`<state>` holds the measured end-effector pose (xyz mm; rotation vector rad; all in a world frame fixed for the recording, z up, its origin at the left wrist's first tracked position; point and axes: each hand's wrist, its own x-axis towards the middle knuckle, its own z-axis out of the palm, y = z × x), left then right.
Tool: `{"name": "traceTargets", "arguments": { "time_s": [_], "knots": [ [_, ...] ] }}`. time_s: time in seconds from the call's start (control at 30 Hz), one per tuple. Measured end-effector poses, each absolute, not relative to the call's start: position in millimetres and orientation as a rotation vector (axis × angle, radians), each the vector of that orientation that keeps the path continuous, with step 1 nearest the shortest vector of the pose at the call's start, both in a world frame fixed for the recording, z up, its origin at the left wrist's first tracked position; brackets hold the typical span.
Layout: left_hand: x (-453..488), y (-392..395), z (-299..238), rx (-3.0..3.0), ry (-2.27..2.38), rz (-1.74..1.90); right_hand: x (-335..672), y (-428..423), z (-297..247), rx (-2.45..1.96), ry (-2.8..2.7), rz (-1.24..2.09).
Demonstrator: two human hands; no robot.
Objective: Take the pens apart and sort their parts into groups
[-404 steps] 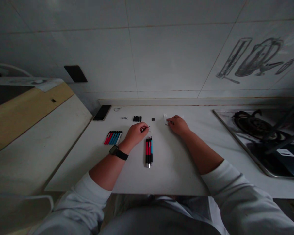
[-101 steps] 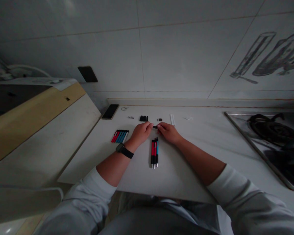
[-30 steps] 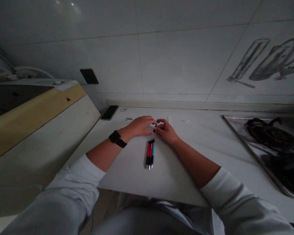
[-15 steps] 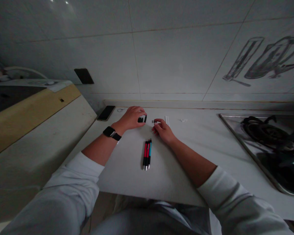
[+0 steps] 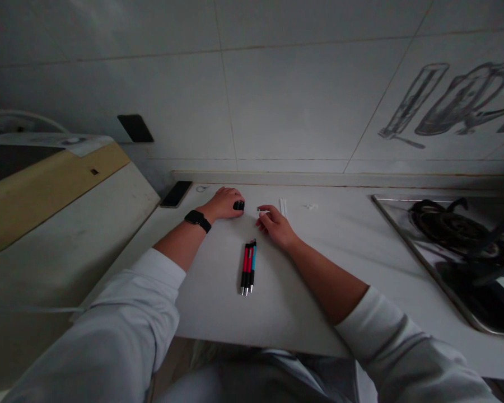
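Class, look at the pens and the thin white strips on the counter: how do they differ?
Colour: the pens are red and blue with black lower parts and silvery tips; the white strips look plain. Size: the pens look longer and thicker than the white strips. Place: the pens lie nearer the person, the white strips nearer the wall. Both are slender and lie on the counter.

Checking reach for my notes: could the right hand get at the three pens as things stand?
Probably yes: the right hand is close to the pens, with nothing visible between them.
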<state>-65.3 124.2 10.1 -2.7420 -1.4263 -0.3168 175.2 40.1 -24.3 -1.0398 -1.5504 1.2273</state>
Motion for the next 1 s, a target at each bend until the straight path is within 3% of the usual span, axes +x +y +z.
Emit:
{"name": "traceTargets", "arguments": {
  "time_s": [1.0],
  "knots": [
    [-12.2,97.5,12.4,-2.803,-1.255,-0.354,181.1,46.2,-18.8,-1.063,-1.202,1.347]
  ]
}}
